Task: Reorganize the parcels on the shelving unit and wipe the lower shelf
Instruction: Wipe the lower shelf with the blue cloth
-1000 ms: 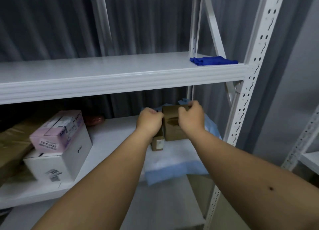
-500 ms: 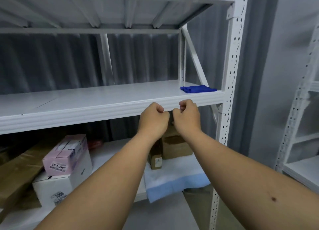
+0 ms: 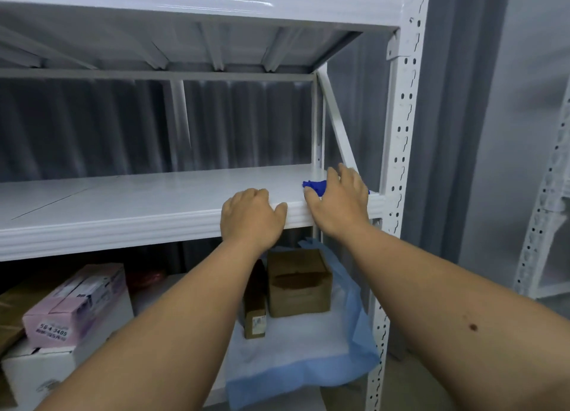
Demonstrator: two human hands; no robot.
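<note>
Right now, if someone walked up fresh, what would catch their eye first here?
Probably the blue cloth at the right end of the middle shelf, with the right hand laid over it and the left hand resting on the shelf's front edge. Next, the brown box on a pale blue sheet on the lower shelf, and a pink box stacked on a white box at the left.

Two bare forearms, no sleeves, small dark mole on right forearm
</note>
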